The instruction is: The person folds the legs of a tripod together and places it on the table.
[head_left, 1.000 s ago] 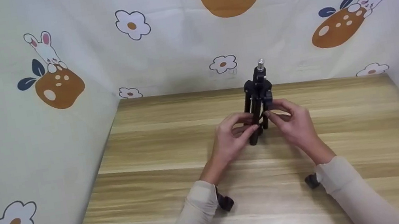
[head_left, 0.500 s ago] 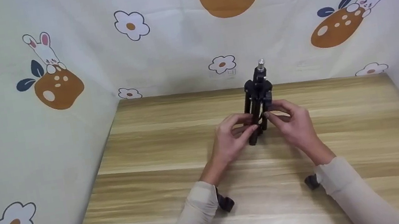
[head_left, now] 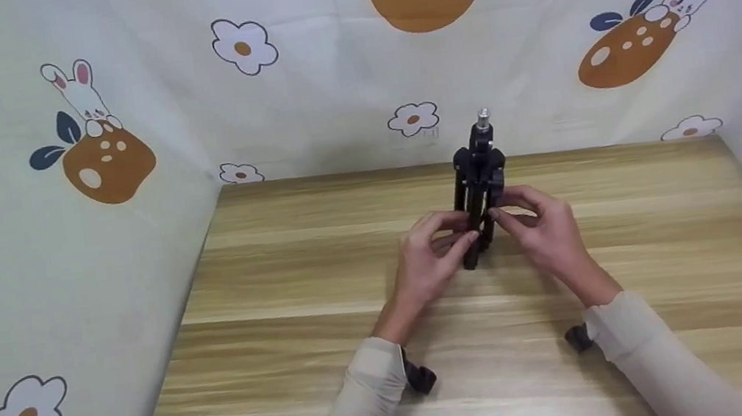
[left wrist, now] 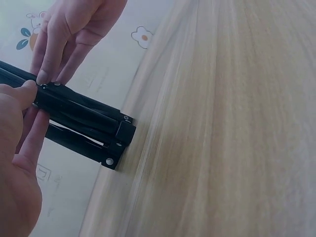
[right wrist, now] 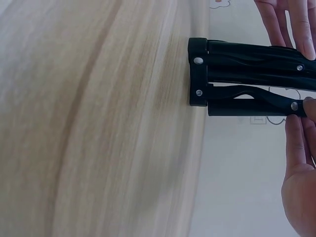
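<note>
A black tripod stand stands upright near the far side of the table, a silver stud at its top. Its legs lie close together, nearly parallel. My left hand pinches the near leg between thumb and fingers. On the other side, my right hand pinches the right leg, thumb in front and fingers behind. In the left wrist view the foot of the tripod shows riveted braces meeting a bracket at the bottom. From the right wrist, a riveted brace lies along the leg held by my right hand.
The wood-grain table reaches back to a pale printed cloth hung behind and at the sides. Dark wrist devices show by the sleeve cuffs.
The right leg has swung slightly inward, toward the other legs, with my right hand shifting a little left. The stud tips slightly left. My left hand keeps its hold.
</note>
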### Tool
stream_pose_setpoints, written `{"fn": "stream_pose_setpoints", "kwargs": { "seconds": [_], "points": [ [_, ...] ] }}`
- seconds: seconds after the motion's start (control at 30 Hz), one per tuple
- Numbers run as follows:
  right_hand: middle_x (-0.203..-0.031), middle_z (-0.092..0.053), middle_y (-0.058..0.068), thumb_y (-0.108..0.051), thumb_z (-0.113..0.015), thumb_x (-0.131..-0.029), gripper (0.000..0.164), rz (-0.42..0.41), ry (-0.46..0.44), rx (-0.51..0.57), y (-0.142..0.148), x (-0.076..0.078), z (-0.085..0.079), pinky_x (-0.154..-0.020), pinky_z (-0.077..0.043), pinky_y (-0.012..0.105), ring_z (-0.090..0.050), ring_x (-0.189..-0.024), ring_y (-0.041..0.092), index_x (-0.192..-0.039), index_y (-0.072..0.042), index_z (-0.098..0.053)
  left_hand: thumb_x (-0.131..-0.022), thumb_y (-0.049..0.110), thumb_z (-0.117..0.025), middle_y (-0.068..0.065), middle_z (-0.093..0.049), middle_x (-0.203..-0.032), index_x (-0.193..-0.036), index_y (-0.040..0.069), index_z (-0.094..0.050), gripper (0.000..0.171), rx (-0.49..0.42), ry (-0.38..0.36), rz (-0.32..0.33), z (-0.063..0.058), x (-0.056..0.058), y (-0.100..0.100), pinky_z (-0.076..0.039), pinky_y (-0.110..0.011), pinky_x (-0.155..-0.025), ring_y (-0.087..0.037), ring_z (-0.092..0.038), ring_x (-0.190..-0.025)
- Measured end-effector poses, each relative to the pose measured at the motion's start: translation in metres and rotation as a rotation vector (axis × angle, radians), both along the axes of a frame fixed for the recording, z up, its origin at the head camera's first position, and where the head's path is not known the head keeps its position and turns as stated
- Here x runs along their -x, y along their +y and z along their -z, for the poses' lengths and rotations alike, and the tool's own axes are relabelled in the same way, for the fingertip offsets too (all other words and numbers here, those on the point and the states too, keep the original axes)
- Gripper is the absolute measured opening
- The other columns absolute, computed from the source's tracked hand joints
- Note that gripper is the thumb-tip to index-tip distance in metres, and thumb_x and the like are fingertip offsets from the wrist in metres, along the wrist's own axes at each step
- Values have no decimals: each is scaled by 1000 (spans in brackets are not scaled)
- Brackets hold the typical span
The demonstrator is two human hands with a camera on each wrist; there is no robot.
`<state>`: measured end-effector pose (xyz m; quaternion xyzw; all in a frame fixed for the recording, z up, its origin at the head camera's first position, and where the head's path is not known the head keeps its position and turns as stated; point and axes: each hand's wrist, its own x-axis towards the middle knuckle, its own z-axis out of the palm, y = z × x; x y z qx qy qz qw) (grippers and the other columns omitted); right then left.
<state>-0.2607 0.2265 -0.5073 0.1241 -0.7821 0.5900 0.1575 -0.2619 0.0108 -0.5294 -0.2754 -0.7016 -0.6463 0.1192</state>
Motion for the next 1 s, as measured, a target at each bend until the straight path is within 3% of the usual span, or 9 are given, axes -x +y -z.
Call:
{"fn": "stream_pose_setpoints", "kwargs": {
  "seconds": [0.27,1.0],
  "points": [
    [-118,-81,15,-1,-81,-96,24,-3,-6,-4,-1,0,0,-95,-68,29,-76,-112,5,-120,-3,-78,-96,5,-82,-18,-75,-120,-120,-3,-74,27,8,-6,-10,-1,-2,1,-68,-28,-96,-28,-78,-111],
    [-120,-80,16,-1,-81,-96,26,-16,-24,16,-1,-2,0,-96,-69,32,-77,-111,6,-121,-3,-76,-97,8,-82,-13,-75,-121,-119,1,-75,24,8,-3,-17,-1,-4,1,-67,-27,-98,-19,-77,-113]
  ]
}}
